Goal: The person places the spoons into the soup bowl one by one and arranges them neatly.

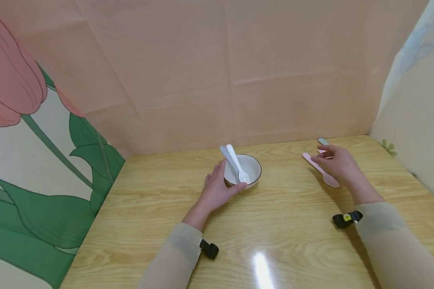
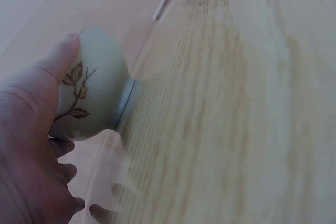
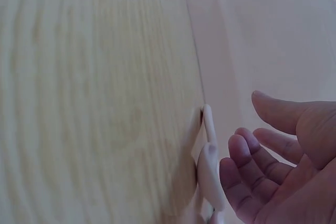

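A small white bowl [image 1: 252, 170] with a dark rim stands on the table; the left wrist view shows a brown twig pattern on its side. My left hand [image 1: 217, 188] grips it, thumb at the near rim and fingers round the left side. A white spoon [image 1: 243, 176] and a pale grey-blue spoon [image 1: 227, 154] lean in the bowl, handles over the far rim. Farther right, my right hand [image 1: 338, 162] hovers with loosely bent fingers over a pink spoon [image 1: 329, 179]. Nothing shows between those fingers in the right wrist view. A pale green handle [image 1: 323, 141] shows behind, partly hidden by the hand.
The wooden table [image 1: 282, 224] meets a plain pinkish backdrop [image 1: 188, 80] along its back edge. A cloth with printed tulips [image 1: 50, 168] hangs at the left, and another printed cloth [image 1: 419, 132] at the right. Small black wrist cameras [image 1: 210, 250] sit on both sleeves.
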Action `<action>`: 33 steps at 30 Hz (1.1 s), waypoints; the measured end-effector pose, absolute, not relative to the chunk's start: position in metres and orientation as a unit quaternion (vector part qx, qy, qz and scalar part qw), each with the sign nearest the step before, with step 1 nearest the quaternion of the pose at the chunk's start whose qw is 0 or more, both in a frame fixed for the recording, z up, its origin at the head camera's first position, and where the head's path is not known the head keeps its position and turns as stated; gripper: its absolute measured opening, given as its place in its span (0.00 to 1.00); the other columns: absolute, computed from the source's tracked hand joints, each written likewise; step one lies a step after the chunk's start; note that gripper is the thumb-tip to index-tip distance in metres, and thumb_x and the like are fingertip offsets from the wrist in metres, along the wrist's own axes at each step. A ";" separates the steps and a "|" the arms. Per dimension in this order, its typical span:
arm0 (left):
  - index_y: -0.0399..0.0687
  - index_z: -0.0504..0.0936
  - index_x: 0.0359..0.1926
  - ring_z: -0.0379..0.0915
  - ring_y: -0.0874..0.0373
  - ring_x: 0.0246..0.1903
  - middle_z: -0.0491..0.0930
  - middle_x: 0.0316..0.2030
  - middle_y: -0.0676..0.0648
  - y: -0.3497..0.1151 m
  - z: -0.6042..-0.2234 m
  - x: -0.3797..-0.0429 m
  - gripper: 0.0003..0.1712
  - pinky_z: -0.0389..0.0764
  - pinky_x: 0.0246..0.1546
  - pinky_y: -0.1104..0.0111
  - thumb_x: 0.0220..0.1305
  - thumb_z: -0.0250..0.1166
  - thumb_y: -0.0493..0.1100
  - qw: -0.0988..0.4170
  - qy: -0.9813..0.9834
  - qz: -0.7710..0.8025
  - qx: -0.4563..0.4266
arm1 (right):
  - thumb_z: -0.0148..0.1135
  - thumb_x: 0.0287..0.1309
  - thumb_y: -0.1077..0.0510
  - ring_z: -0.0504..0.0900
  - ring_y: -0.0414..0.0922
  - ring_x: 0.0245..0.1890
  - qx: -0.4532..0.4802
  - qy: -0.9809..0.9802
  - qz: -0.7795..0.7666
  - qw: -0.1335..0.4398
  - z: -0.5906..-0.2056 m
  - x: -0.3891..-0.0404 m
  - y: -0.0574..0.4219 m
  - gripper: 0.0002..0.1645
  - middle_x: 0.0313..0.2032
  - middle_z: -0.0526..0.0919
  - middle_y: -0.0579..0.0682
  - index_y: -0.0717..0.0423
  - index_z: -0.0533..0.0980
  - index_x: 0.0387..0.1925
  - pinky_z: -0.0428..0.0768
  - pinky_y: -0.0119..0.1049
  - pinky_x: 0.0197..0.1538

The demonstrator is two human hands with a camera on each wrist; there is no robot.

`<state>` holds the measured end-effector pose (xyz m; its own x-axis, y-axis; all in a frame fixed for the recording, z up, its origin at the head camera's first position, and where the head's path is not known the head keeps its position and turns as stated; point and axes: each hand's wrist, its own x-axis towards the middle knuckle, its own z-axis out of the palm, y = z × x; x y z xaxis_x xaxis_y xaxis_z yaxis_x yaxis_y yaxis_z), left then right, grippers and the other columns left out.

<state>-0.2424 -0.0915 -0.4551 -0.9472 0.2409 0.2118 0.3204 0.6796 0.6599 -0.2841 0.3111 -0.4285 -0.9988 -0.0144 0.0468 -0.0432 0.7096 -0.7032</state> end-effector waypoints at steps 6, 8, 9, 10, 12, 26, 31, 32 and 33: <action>0.59 0.49 0.80 0.57 0.53 0.71 0.65 0.70 0.47 -0.092 -0.455 -0.242 0.61 0.46 0.70 0.38 0.55 0.65 0.77 0.053 -0.915 -0.370 -0.152 | 0.61 0.68 0.39 0.73 0.61 0.55 0.015 -0.927 0.375 0.007 -0.432 -0.285 0.315 0.44 0.56 0.77 0.66 0.65 0.64 0.71 0.71 0.51 0.51; 0.59 0.49 0.80 0.58 0.53 0.71 0.65 0.69 0.47 -0.091 -0.454 -0.242 0.62 0.46 0.70 0.38 0.54 0.65 0.77 0.053 -0.915 -0.369 -0.153 | 0.61 0.69 0.40 0.74 0.61 0.55 0.019 -0.928 0.373 0.007 -0.433 -0.285 0.316 0.43 0.56 0.77 0.67 0.66 0.64 0.71 0.71 0.50 0.50; 0.58 0.49 0.80 0.58 0.53 0.71 0.65 0.69 0.47 -0.091 -0.454 -0.242 0.62 0.46 0.70 0.37 0.54 0.65 0.77 0.053 -0.915 -0.370 -0.153 | 0.61 0.69 0.40 0.74 0.61 0.55 0.020 -0.929 0.370 0.006 -0.433 -0.285 0.316 0.43 0.56 0.77 0.67 0.66 0.64 0.71 0.71 0.50 0.50; 0.58 0.49 0.80 0.58 0.53 0.71 0.65 0.69 0.47 -0.091 -0.454 -0.242 0.61 0.46 0.70 0.37 0.55 0.65 0.77 0.053 -0.915 -0.370 -0.153 | 0.61 0.68 0.39 0.74 0.61 0.54 0.020 -0.929 0.368 0.004 -0.433 -0.285 0.317 0.44 0.56 0.77 0.67 0.66 0.64 0.71 0.71 0.50 0.50; 0.58 0.49 0.80 0.58 0.53 0.71 0.65 0.69 0.47 -0.091 -0.454 -0.242 0.61 0.46 0.70 0.38 0.55 0.65 0.77 0.053 -0.915 -0.370 -0.154 | 0.61 0.68 0.39 0.74 0.61 0.54 0.020 -0.931 0.364 0.000 -0.433 -0.285 0.317 0.44 0.55 0.77 0.67 0.67 0.64 0.71 0.71 0.50 0.50; 0.57 0.49 0.80 0.55 0.55 0.72 0.65 0.70 0.47 -0.091 -0.453 -0.241 0.62 0.45 0.70 0.38 0.55 0.65 0.77 0.046 -0.915 -0.371 -0.154 | 0.66 0.67 0.48 0.75 0.58 0.50 0.027 -0.934 0.357 0.001 -0.437 -0.285 0.317 0.37 0.51 0.80 0.65 0.67 0.68 0.67 0.70 0.43 0.47; 0.57 0.49 0.80 0.55 0.55 0.72 0.64 0.70 0.46 -0.092 -0.454 -0.241 0.62 0.45 0.70 0.38 0.55 0.64 0.77 0.048 -0.914 -0.371 -0.156 | 0.66 0.67 0.49 0.75 0.58 0.51 0.019 -0.934 0.356 -0.011 -0.436 -0.285 0.316 0.37 0.53 0.80 0.66 0.66 0.67 0.68 0.70 0.43 0.48; 0.56 0.49 0.80 0.55 0.55 0.72 0.64 0.70 0.46 -0.092 -0.454 -0.241 0.62 0.45 0.70 0.38 0.55 0.64 0.77 0.049 -0.914 -0.371 -0.156 | 0.66 0.67 0.49 0.75 0.58 0.52 0.018 -0.935 0.355 -0.017 -0.436 -0.285 0.316 0.38 0.54 0.79 0.66 0.66 0.67 0.69 0.71 0.44 0.48; 0.56 0.49 0.80 0.56 0.55 0.72 0.64 0.70 0.46 -0.092 -0.454 -0.241 0.62 0.45 0.70 0.38 0.55 0.64 0.77 0.048 -0.914 -0.372 -0.156 | 0.65 0.67 0.49 0.75 0.59 0.52 0.017 -0.934 0.355 -0.022 -0.436 -0.285 0.316 0.38 0.54 0.79 0.66 0.66 0.66 0.69 0.71 0.45 0.49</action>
